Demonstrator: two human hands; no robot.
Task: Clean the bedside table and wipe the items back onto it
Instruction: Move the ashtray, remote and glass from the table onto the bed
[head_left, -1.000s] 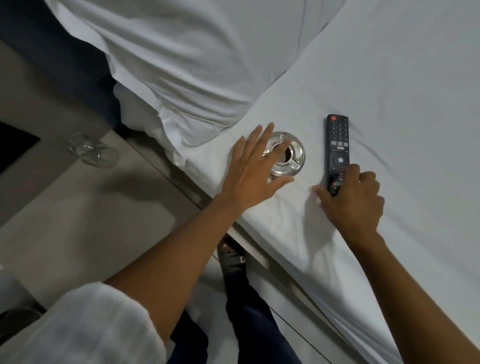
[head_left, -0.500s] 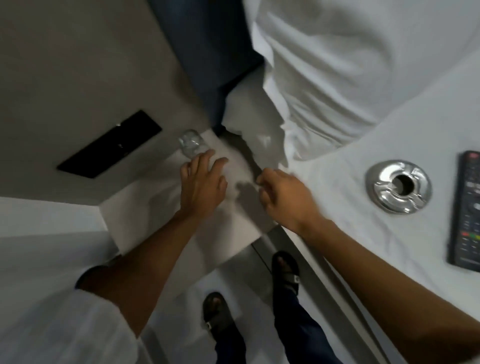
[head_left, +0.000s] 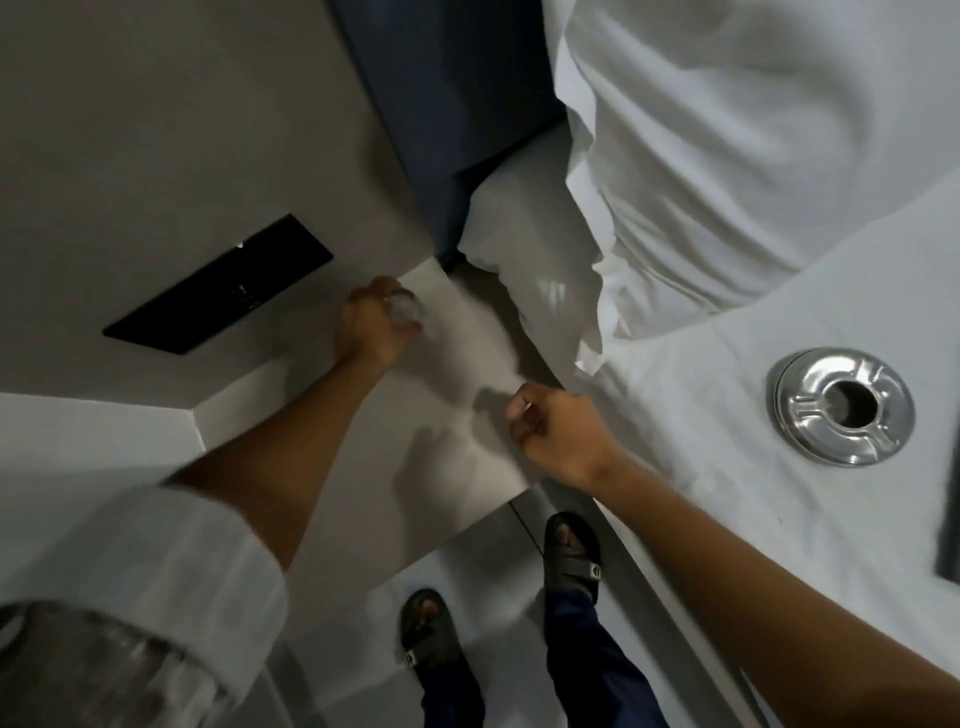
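My left hand (head_left: 370, 327) is closed around a clear drinking glass (head_left: 404, 306) at the far corner of the pale bedside table (head_left: 363, 467). My right hand (head_left: 558, 434) hovers over the table's right edge beside the bed, fingers curled in with nothing seen in them. A round steel ashtray (head_left: 844, 406) lies on the white bedsheet to the right. The dark edge of the remote control (head_left: 949, 545) shows at the right border of the frame.
A white pillow (head_left: 727, 156) and a blue headboard (head_left: 457, 130) stand behind the table. A black wall panel (head_left: 218, 293) sits on the grey wall to the left. My sandalled feet (head_left: 571, 551) stand on the floor between table and bed.
Both hands left the ashtray and remote on the bed and swung over to the table. My left hand went from flat beside the glass to closed around it.
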